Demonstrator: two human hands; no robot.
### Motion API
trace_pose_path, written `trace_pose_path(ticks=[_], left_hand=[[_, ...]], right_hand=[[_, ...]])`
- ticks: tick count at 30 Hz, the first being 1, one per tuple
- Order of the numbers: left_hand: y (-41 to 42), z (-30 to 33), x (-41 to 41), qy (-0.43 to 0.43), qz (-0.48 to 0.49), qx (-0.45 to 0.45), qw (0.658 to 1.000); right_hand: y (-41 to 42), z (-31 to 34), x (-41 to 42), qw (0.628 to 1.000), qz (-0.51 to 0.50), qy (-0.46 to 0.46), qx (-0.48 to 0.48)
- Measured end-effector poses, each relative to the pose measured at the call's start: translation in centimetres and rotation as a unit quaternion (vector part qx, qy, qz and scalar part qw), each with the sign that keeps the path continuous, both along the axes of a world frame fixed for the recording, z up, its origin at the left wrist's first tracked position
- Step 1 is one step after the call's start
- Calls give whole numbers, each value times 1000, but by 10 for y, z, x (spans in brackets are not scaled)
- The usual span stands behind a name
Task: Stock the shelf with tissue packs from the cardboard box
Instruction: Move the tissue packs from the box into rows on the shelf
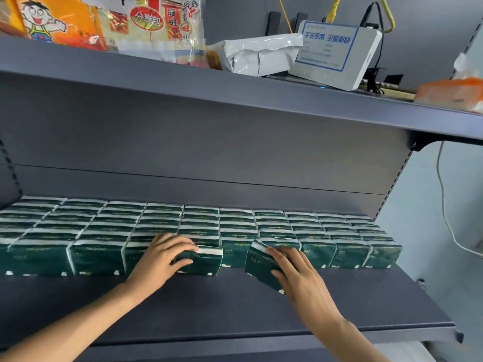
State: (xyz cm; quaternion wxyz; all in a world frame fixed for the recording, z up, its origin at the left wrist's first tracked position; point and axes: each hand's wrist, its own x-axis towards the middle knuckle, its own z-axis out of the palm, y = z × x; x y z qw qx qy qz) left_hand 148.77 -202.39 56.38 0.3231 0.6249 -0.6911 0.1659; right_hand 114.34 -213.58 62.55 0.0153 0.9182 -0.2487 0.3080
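Two hands (pixel 167 257), tilted pack (pixel 258 265), upright pack (pixel 203 261)

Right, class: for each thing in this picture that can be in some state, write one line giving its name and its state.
Left hand: grips an upright tissue pack.
Right hand: holds a tilted tissue pack.
Stocked packs: upright in rows.
Lower shelf: front strip bare.
White router: cables plugged in.

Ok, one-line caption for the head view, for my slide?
Left hand and right hand each fit a green tissue pack into the front row on the shelf.
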Motion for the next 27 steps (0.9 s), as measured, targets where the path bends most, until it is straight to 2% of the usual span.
trace_pose_path(ticks=[16,27], left_hand=[[5,-4,-5,-55,97,45,993],[3,-3,-9,-65,115,71,989]], right_hand=[[-24,-20,2,999,47,18,1],[-43,-34,35,995,88,28,-22]])
